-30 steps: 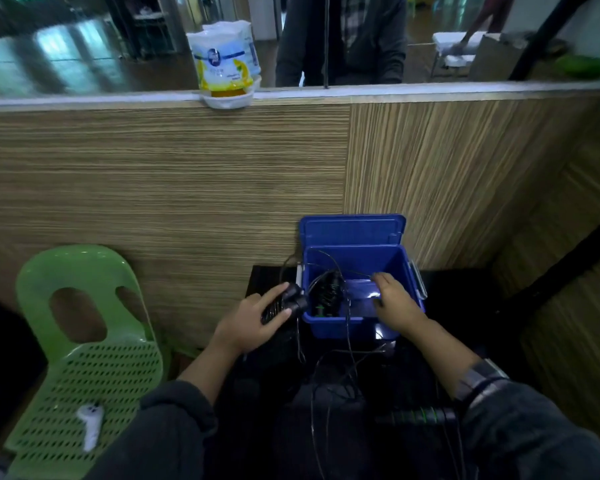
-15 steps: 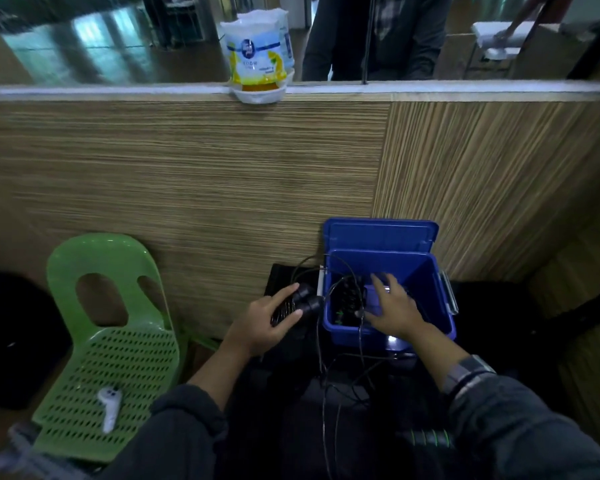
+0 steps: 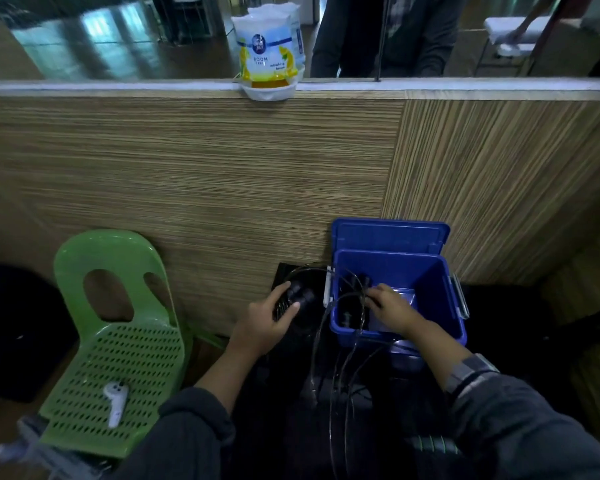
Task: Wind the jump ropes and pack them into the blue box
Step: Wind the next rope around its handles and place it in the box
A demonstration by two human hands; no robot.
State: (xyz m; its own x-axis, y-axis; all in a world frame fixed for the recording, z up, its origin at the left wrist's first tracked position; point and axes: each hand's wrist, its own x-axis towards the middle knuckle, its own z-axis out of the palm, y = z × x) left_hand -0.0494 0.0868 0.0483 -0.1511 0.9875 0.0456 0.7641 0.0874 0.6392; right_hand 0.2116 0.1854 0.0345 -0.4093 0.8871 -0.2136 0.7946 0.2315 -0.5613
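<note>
The left hand is closed around a pair of black jump-rope handles, holding them just left of the blue box, thumb across the grips. The right hand reaches down inside the box, fingers curled among the thin black cord there; whether it actually pinches the cord I cannot tell. More black handles lie inside the box against its left wall. Loops of cord spill over the box's near rim and hang down toward the person's lap, crossing one another on the dark tabletop on which the box stands. The box's lid stands open, leaning back against the wood-grain wall. A handle with green bands lies near the right sleeve. To the left stands a green plastic chair with a small white controller on its perforated seat. On the ledge above the wall sits a white tub with a yellow label.
</note>
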